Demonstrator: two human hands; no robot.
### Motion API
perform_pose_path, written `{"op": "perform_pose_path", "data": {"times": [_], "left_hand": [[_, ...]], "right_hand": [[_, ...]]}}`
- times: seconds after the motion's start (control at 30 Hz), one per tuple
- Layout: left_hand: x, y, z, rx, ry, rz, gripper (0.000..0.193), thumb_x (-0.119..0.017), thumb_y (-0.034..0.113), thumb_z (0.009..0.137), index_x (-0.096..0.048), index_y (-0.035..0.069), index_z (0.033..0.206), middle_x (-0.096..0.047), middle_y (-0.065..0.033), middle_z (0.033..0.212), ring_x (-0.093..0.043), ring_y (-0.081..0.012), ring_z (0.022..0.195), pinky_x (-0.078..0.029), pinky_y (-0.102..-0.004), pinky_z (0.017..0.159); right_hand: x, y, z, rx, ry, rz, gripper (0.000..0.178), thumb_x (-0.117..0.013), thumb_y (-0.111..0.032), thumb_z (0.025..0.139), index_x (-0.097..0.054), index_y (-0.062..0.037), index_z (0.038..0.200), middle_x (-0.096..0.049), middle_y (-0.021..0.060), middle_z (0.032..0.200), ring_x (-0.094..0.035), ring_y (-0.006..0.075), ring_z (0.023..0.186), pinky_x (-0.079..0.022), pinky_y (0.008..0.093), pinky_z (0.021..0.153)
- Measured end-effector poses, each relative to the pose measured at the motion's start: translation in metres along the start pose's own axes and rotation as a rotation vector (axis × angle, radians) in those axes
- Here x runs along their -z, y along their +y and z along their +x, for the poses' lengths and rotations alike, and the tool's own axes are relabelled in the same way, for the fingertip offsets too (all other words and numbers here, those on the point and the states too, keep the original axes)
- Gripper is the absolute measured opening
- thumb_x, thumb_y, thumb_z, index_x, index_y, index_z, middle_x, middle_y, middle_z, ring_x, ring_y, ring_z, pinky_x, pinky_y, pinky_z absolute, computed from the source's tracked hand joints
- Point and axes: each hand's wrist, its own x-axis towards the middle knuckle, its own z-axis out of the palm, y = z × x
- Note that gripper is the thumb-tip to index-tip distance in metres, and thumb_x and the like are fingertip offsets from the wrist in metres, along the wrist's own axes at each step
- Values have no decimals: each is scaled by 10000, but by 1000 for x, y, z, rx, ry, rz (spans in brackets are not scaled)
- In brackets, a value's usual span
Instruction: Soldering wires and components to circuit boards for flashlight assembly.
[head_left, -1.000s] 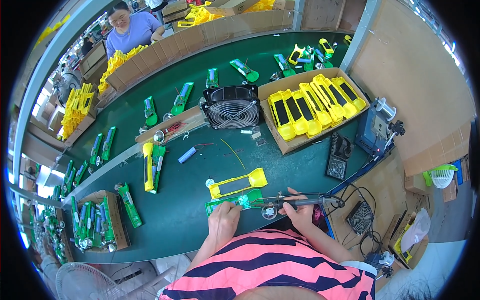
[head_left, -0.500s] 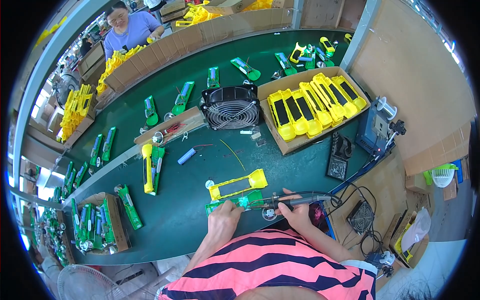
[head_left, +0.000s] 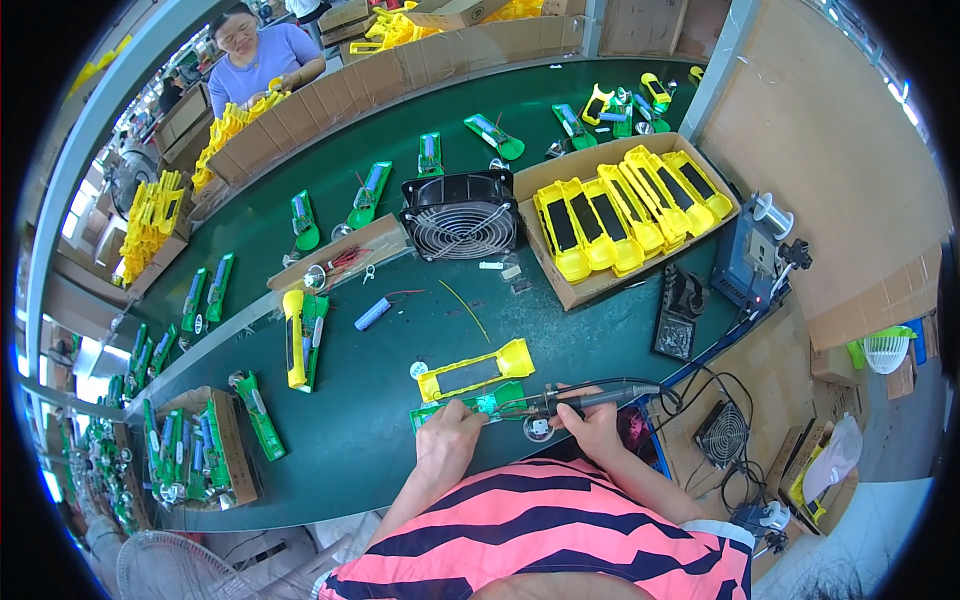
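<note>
My right hand (head_left: 592,425) is closed around the dark handle of a soldering iron (head_left: 612,397), whose cable runs off to the right. The iron points left, its front end over a green lamp housing (head_left: 484,402) that has a circuit board in it. At that housing's near edge my left hand (head_left: 447,438) is pinched closed; what its fingertips hold is hidden. Just beyond lies a yellow frame (head_left: 478,373) with a dark panel. A small round reflector piece (head_left: 538,428) sits between my hands.
A carton (head_left: 570,293) of yellow frames stands behind a black stand (head_left: 675,325) and beside a fan (head_left: 462,220). A blue soldering station (head_left: 748,262) is at right. Green housings ride a belt (head_left: 390,130) at the back; others fill a box (head_left: 240,470). A blue cell (head_left: 373,314) lies mid-table.
The green housings on the back belt have shifted slightly right. The co-worker's hands have moved down to the yellow parts. My own hands have hardly moved.
</note>
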Motion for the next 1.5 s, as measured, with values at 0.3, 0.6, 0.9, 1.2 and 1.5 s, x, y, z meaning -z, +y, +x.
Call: {"op": "perform_pose_path", "data": {"times": [0.3, 0.6, 0.9, 1.2, 1.5], "left_hand": [[1, 3, 1, 32, -2, -9, 98, -602, 44, 657, -641, 89, 735, -482, -56, 680, -546, -207, 609, -446, -320, 515], [0, 2, 1, 60, -16, -21, 78, -614, 49, 669, -629, 80, 740, -490, -59, 687, -548, -221, 630, -445, -327, 532], [1, 0, 1, 52, 7, -37, 70, -596, 40, 682, -612, 74, 742, -484, -68, 691, -550, -227, 626, -449, -334, 534], [-6, -3, 2, 140, 121, -168, 57, -629, 51, 689, -623, 68, 743, -522, -59, 689, -556, -222, 600, -446, -320, 516], [-17, 0, 0, 281, 289, -281, 83, -660, 3, 665, -607, 38, 718, -538, -62, 663, -571, -161, 570, -454, -258, 521]], "right_hand": [[6, -6, 1, -31, 20, 101, 132, -551, -1, 792, -515, 51, 908, -597, 138, 797, -611, 164, 605, -501, 236, 519], [6, -7, -2, 8, 63, 150, 163, -576, -5, 791, -512, 55, 928, -597, 117, 767, -613, 145, 628, -497, 218, 533], [9, -6, -2, 11, 76, 150, 171, -571, -7, 792, -510, 58, 938, -594, 122, 791, -613, 146, 625, -497, 219, 528], [8, 4, -5, 140, 36, -62, 197, -592, -7, 762, -523, 48, 939, -625, 119, 731, -616, 179, 693, -467, 351, 770], [-1, -25, -7, 592, -144, -550, 101, -587, -78, 761, -575, -19, 842, -612, 63, 696, -589, 191, 637, -410, 452, 864]]}}
